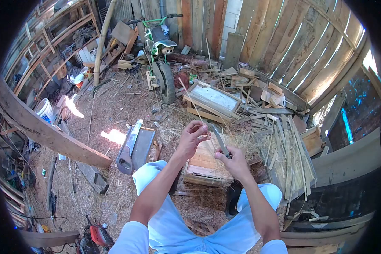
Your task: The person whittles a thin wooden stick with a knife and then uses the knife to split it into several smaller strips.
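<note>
My left hand (192, 139) is raised in front of me, its fingers pinched around a thin pale stick (191, 98). The stick slants up and away past my fingers, and its lower end runs down toward my other hand. In my right hand (236, 163) is a knife with a curved grey blade (219, 137), its handle hidden in my closed fingers. The blade points up and to the left, its tip close to my left fingertips. Beneath both hands stands a low wooden box (205, 167) with a slatted top, strewn with thin shavings.
A handsaw (129, 152) rests on a dark board at the left. Ahead are a wooden crate (213, 99), a small motorbike (163, 63) and heaped wood scraps (271, 93). Long strips (290, 156) pile up at the right. A thick beam (51, 127) crosses the left side.
</note>
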`<move>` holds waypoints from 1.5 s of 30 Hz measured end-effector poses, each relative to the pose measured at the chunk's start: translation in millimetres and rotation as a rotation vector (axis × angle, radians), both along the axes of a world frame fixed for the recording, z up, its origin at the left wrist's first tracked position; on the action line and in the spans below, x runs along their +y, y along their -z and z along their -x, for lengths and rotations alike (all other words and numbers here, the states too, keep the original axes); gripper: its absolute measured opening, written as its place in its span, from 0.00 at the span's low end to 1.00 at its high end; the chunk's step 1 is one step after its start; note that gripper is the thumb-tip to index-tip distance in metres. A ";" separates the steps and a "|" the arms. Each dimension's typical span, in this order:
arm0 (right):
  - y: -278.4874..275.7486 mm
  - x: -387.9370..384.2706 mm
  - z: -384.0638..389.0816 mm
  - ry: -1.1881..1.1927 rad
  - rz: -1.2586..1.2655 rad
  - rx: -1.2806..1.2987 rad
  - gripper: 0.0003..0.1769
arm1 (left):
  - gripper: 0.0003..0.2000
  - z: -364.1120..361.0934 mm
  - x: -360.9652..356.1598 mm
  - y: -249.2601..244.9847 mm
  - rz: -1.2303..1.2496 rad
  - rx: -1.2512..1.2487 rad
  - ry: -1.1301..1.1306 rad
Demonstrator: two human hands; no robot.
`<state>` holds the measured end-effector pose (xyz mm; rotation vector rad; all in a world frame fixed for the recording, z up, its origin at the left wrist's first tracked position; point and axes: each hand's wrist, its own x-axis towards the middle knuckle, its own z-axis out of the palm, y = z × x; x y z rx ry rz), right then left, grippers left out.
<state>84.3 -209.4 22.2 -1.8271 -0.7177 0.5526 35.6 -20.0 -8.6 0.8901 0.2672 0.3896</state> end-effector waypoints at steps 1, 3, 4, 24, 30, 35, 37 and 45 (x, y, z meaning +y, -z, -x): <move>-1.1 -1.0 0.2 0.005 0.008 0.004 0.13 | 0.09 -0.2 1.2 -1.6 0.002 0.002 0.000; -1.1 -3.4 -0.6 0.008 0.019 0.012 0.13 | 0.09 0.7 5.6 -5.2 -0.033 0.021 -0.079; 0.2 -5.1 -1.9 0.002 0.022 0.034 0.13 | 0.09 2.0 8.5 -6.9 -0.031 -0.010 -0.089; 15.0 -43.7 -20.5 0.039 0.377 -0.125 0.11 | 0.09 14.3 39.3 -12.4 -0.124 -0.110 -0.327; 25.3 -54.1 -29.1 0.079 0.381 -0.145 0.09 | 0.09 15.4 47.8 -12.9 -0.140 -0.134 -0.362; 30.4 -51.9 -37.0 0.102 0.377 -0.090 0.07 | 0.05 19.6 46.9 -11.6 -0.124 -0.126 -0.331; 38.3 -50.9 -42.9 0.152 0.379 -0.109 0.07 | 0.04 18.7 48.9 -9.8 -0.105 -0.107 -0.299; 22.6 -30.3 -25.8 0.074 0.312 -0.024 0.10 | 0.08 6.9 18.3 -6.1 -0.308 -0.142 -0.287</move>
